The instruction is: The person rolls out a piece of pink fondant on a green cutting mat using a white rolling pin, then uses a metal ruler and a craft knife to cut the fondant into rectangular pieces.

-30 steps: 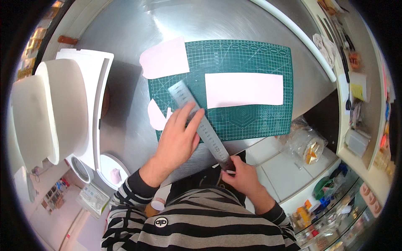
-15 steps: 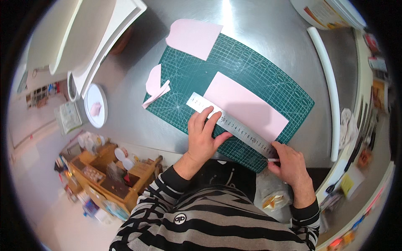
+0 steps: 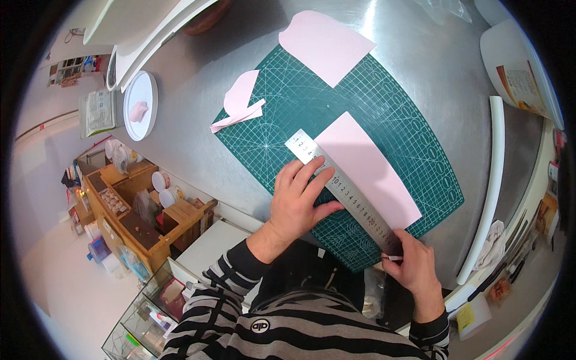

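Note:
A steel ruler [image 3: 354, 201] lies slantwise along the near long edge of a pale pink rectangular sheet [image 3: 367, 165] on the green cutting mat [image 3: 294, 102]. My left hand [image 3: 297, 201] holds the ruler down, fingertips on its face and thumb at its near edge. At the ruler's right end, my right hand [image 3: 415, 264] is closed, with a small thin pale piece [image 3: 393, 258] sticking out between thumb and fingers; its kind is unclear. A larger pink piece [image 3: 327, 45] overlaps the mat's far edge. Pink offcuts [image 3: 240, 99] lie at the mat's left corner.
The mat rests on a metal worktop [image 3: 198, 114]. A white rod [image 3: 492, 180] lies at the right, near a white tub [image 3: 516, 72]. At the left stands a round white lid [image 3: 150, 99] with a pink lump [image 3: 138, 111]. A wooden shelf unit [image 3: 144, 222] stands below left.
The whole view has turned and shifted, so the mat and ruler appear steeper. Both hands keep their places on the ruler, which still lies along the sheet's edge.

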The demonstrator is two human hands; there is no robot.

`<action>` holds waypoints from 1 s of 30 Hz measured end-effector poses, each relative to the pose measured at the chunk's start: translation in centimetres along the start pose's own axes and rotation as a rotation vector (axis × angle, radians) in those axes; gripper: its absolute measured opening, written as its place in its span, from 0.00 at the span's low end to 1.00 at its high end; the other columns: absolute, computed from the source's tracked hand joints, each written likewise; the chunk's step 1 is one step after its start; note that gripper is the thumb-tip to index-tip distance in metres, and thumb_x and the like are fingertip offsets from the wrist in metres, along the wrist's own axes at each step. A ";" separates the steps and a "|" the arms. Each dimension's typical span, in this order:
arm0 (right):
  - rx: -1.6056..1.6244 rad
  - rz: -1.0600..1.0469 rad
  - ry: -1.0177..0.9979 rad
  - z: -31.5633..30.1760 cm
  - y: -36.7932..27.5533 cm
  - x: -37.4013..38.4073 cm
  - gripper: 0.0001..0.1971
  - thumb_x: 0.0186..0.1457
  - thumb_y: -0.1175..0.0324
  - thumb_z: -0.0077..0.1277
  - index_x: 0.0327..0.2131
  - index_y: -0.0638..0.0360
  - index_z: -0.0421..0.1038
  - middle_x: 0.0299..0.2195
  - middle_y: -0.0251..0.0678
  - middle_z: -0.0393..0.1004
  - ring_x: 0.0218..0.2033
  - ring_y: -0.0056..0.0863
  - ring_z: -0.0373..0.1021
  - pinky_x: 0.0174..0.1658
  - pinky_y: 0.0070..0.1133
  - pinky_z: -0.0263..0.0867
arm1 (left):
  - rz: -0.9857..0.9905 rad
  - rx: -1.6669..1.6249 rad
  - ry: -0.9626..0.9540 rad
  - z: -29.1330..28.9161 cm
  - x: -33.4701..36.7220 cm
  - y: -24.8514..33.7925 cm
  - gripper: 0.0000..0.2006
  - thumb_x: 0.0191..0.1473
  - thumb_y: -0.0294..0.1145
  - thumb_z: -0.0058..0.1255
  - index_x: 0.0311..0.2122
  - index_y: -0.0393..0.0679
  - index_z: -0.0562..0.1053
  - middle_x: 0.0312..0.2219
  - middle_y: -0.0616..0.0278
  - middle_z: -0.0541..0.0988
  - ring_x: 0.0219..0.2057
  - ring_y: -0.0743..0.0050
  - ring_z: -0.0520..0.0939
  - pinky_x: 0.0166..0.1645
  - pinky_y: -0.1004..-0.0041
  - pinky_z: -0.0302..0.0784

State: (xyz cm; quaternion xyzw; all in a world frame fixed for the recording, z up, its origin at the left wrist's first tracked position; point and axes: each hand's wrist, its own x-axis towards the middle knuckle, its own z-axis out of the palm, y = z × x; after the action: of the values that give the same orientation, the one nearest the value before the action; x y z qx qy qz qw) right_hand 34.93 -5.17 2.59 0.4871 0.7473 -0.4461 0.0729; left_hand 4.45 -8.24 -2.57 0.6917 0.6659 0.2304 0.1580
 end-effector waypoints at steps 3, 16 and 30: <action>0.005 -0.021 0.008 0.0 0.3 0.0 0.31 0.46 0.61 0.69 0.52 0.61 0.70 0.35 0.48 0.80 0.35 0.47 0.79 0.37 0.35 0.76 | -0.002 0.006 -0.006 0.0 0.0 0.1 0.36 0.39 0.49 0.71 0.55 0.47 0.75 0.59 0.59 0.72 0.55 0.51 0.71 0.59 0.53 0.68; 0.010 -0.043 -0.029 -0.4 0.8 -0.1 0.33 0.45 0.58 0.71 0.53 0.59 0.69 0.35 0.46 0.80 0.35 0.45 0.79 0.37 0.34 0.76 | 0.009 0.063 0.006 0.2 0.1 0.3 0.36 0.39 0.52 0.71 0.54 0.47 0.76 0.58 0.59 0.73 0.54 0.51 0.72 0.59 0.53 0.67; -0.046 -0.001 0.020 -0.1 3.8 -4.8 0.33 0.43 0.60 0.71 0.52 0.59 0.69 0.36 0.44 0.78 0.35 0.44 0.78 0.35 0.35 0.75 | 0.023 0.105 0.029 0.5 0.1 0.3 0.35 0.42 0.55 0.68 0.54 0.47 0.76 0.57 0.58 0.74 0.51 0.50 0.73 0.58 0.53 0.68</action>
State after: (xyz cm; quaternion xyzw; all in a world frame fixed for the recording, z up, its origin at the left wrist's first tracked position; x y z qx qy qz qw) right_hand 40.43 -7.78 2.97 0.4892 0.7584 -0.4238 0.0765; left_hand 4.99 -8.11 -2.84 0.7033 0.6714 0.2067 0.1092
